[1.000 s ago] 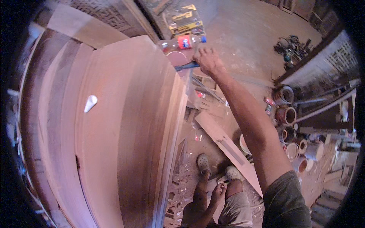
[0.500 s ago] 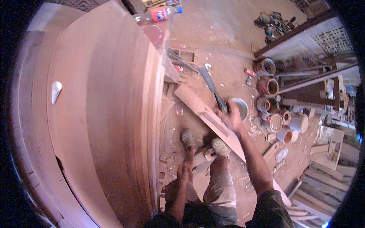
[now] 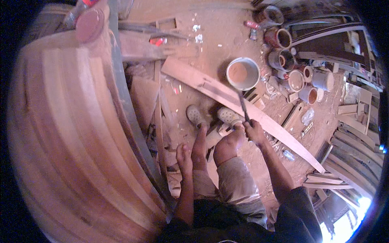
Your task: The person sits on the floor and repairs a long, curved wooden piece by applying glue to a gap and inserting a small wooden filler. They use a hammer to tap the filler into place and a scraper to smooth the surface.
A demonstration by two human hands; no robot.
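Note:
My right hand [image 3: 254,133] is closed round the dark handle of a long, flat-bladed hand tool [image 3: 244,108]. Its far end points away from me and overlaps the near rim of a grey bucket [image 3: 258,79] in the picture; whether they touch I cannot tell. Something brownish shows inside the bucket. Beneath the tool a long pale wooden plank [image 3: 279,128] with a narrow slot runs diagonally past my feet. My left hand [image 3: 184,158] hangs beside my left leg, fingers stretched out and nothing in it.
A large curved wooden panel [image 3: 73,133] fills the left side, with a round reddish disc [image 3: 90,25] at its far end. Several used paint cans and buckets [image 3: 281,60] stand at the far right. Stacked boards [image 3: 352,156] lie at the right, with scraps around the floor.
My view has swung to the right. The tool in my right hand has come down and nearer to my body. My left hand has moved out from over my leg, fingers extended.

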